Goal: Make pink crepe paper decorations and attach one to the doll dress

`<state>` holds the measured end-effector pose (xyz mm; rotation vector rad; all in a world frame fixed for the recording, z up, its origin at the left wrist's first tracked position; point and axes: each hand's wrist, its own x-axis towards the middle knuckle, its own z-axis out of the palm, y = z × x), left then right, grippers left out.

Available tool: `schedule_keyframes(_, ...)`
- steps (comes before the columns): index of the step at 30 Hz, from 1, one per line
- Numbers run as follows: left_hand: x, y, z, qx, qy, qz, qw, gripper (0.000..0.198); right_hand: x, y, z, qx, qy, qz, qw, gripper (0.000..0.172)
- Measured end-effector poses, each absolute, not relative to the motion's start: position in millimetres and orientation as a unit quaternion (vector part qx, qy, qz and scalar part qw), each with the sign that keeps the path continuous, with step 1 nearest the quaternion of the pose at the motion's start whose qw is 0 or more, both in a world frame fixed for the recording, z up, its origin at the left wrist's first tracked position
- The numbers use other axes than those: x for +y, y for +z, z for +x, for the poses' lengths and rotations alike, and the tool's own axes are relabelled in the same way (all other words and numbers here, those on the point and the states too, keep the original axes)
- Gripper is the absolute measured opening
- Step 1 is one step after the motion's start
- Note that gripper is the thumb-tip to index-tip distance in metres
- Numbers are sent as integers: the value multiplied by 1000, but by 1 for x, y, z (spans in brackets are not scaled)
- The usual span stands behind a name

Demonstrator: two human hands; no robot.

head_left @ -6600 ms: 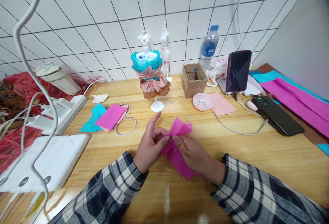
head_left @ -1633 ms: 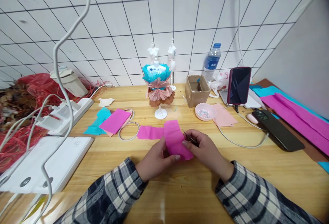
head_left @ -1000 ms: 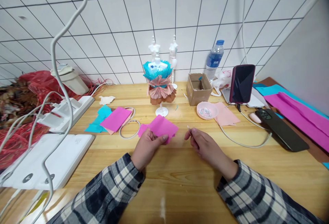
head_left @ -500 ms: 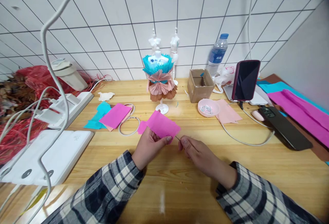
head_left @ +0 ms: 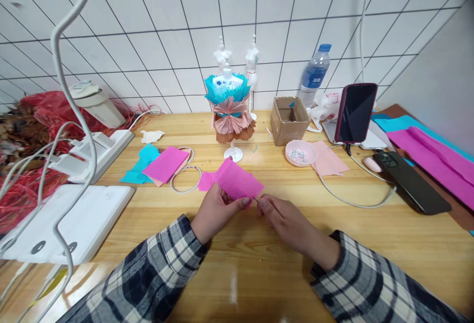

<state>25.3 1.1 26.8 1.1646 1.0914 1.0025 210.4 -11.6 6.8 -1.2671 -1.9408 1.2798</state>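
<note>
My left hand pinches a sheet of bright pink crepe-like paper over the middle of the table, thumb in front and fingers behind. At the paper's lower right corner, my right hand grips a thin dark stick between thumb and fingertips. The stick's tip meets the paper's edge; its exact kind is too small to tell. A smaller pink piece shows just left of the held sheet. Behind stands a small white dress form wearing a blue, pale pink and brown paper dress.
Left: pink paper stack, blue paper, coiled cable, power strip, white power bank. Right: cardboard box, pink bowl of small beads, pale pink paper, upright phone, dark phone.
The pink sheet's right corner has shifted slightly right and tilted down. Less of the stick shows between the sheet and my right fingers. The view has moved a little.
</note>
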Motion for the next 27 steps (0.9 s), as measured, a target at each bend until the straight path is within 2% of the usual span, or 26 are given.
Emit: schedule_keyframes(27, 0, 23, 24, 458, 436, 502, 590, 32, -9, 8, 209, -710, 480, -457, 237, 40)
